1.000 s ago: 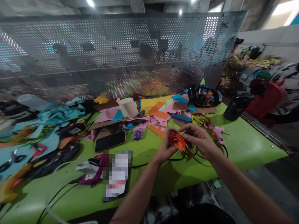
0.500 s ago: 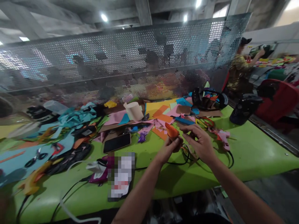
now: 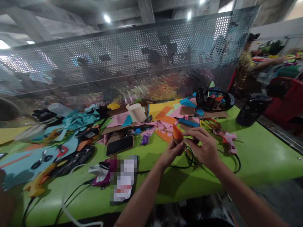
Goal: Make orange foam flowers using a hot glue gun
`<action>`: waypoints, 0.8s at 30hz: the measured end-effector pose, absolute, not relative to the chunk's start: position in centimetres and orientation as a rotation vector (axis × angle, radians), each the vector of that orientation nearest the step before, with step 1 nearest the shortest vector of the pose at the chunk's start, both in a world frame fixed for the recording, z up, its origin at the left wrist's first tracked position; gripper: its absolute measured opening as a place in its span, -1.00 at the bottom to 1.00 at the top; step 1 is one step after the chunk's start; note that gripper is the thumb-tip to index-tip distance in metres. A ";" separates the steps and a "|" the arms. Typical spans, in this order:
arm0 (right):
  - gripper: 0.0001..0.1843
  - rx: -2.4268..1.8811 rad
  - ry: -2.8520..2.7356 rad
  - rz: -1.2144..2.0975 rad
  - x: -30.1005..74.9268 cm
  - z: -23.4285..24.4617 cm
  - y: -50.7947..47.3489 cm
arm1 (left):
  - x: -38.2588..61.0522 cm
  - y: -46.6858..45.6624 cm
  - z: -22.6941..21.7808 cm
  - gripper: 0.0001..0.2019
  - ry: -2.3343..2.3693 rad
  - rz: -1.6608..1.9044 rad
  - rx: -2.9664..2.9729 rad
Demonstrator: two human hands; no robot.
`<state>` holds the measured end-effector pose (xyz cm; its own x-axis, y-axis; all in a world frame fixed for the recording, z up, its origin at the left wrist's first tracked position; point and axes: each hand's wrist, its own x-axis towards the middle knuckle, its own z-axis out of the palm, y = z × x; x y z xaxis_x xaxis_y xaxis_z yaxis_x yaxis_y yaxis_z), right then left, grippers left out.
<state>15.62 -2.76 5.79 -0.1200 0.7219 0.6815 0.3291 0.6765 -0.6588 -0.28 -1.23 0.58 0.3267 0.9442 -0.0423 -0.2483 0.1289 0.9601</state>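
Above the green tabletop, my left hand [image 3: 174, 151] is closed around a rolled, cone-like piece of orange sheet [image 3: 177, 134], its top pointing up. My right hand [image 3: 204, 145] comes in from the right. Its thumb and forefinger are pinched at the right edge of the orange piece, and the exact contact is partly hidden. Beyond my hands lie loose orange sheets [image 3: 168, 120] and a blue strip [image 3: 189, 122]. Right of my right hand a pink glue gun [image 3: 229, 140] rests on the table, near pliers with red and yellow handles [image 3: 211, 124].
A paper roll [image 3: 137, 113], a phone [image 3: 120, 145], a purple power strip [image 3: 105, 175] and a yellow glue gun [image 3: 39, 183] sit to the left, with cables around. A dark cup [image 3: 252, 110] stands at right. Behind are a perforated metal screen [image 3: 132, 63] and a person [image 3: 246, 63].
My right hand's fingertips have closed in on the orange piece, which now stands more upright in my left hand. The view has shifted slightly. The person at right has stretched an arm outward.
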 end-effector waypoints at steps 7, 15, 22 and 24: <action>-0.82 -0.823 -1.712 0.403 15.7 5.7 -2.4 | -0.3 -1.2 0.7 -0.38 0.815 1.032 1.132; -0.85 -0.877 -1.722 0.356 15.5 5.8 -2.4 | 0.0 -1.2 1.2 -0.33 0.796 1.025 1.160; -0.89 -1.011 -1.746 0.306 15.5 5.9 -2.2 | 0.0 -0.9 0.5 -0.40 0.855 1.102 1.260; -0.88 -1.039 -1.753 0.287 15.6 5.8 -2.1 | -0.1 -0.8 0.3 -0.44 0.895 1.110 1.314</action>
